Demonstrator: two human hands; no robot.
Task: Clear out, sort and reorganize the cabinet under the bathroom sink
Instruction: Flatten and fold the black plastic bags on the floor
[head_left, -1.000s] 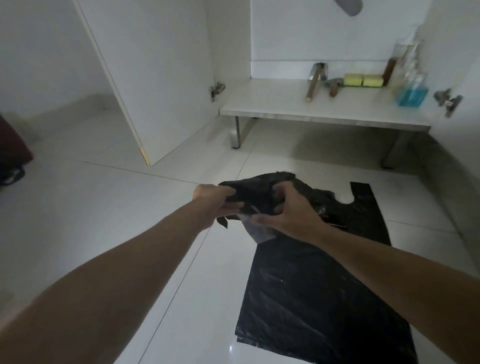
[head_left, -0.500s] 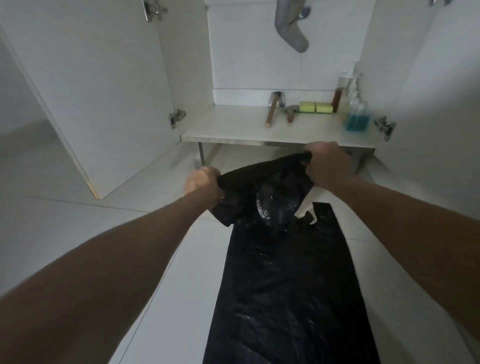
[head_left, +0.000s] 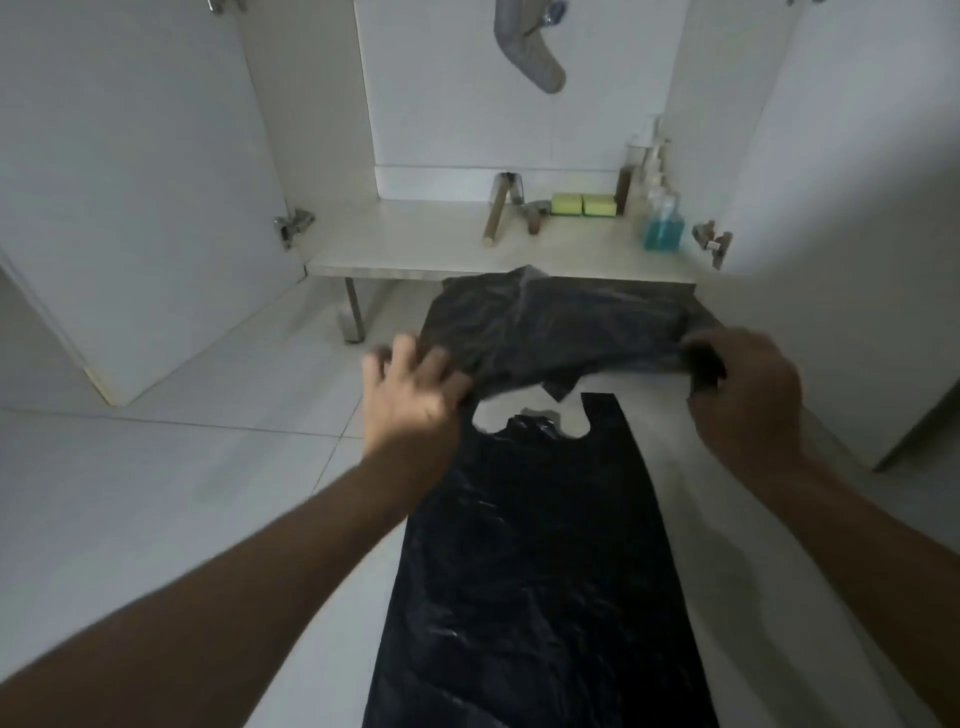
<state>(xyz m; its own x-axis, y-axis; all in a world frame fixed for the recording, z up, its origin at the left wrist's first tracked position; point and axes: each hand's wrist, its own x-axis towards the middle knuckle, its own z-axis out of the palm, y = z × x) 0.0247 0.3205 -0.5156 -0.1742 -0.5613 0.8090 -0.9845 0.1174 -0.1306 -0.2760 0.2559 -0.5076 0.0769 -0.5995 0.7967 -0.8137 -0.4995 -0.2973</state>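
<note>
A black plastic bag (head_left: 561, 327) is stretched out flat in the air between my two hands, just in front of the open cabinet. My left hand (head_left: 415, 395) pinches its left edge, and my right hand (head_left: 743, 395) grips its right edge with curled fingers. Below it a second black bag (head_left: 540, 571) lies flat on the white tiled floor, handles toward the cabinet. On the cabinet shelf (head_left: 415, 244) stand two yellow-green sponges (head_left: 582, 204), a wooden-handled tool (head_left: 496, 215), a smaller tool (head_left: 535, 215) and a blue liquid bottle (head_left: 663, 228) beside several clear bottles (head_left: 649, 166).
Both cabinet doors stand open, the left door (head_left: 156, 208) and the right door (head_left: 857, 234), each with metal hinges. A grey drain pipe (head_left: 530, 52) hangs down at the top of the cabinet. A metal leg (head_left: 355, 312) props the shelf above the floor.
My hands have moved apart and pulled the crumpled bag out wide and flat. My view has tilted up toward the cabinet, showing more of the drain pipe.
</note>
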